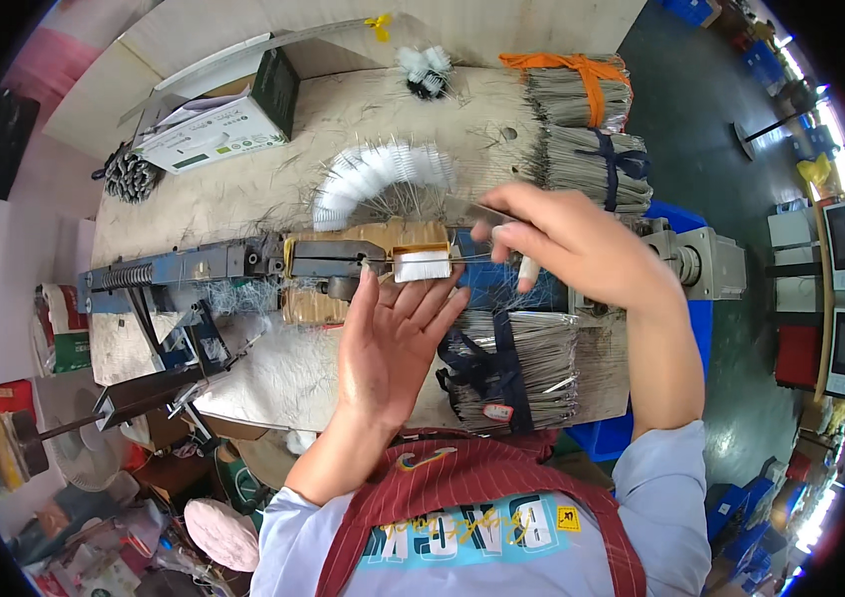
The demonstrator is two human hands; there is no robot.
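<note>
My left hand point(391, 343) is flat, palm up, fingers spread, just under a small white tuft of bristles point(422, 265) sitting on a thin wire in a metal jig point(243, 264). The fingertips touch the tuft's lower edge. My right hand point(572, 244) is to the right, fingers pinched on the wire's end and on a flat metal blade point(477, 212). One fingertip is wrapped in white tape. Behind the jig lies a curved row of finished white bristle brushes point(373, 174). A tied bundle of wires point(517, 363) lies under my right forearm.
More tied wire bundles point(582, 124) are stacked at the back right, one with an orange strap. A green and white box point(228, 119) stands at the back left beside a coil of springs point(129, 177). A motor block point(706, 261) sits on the right, blue crates below.
</note>
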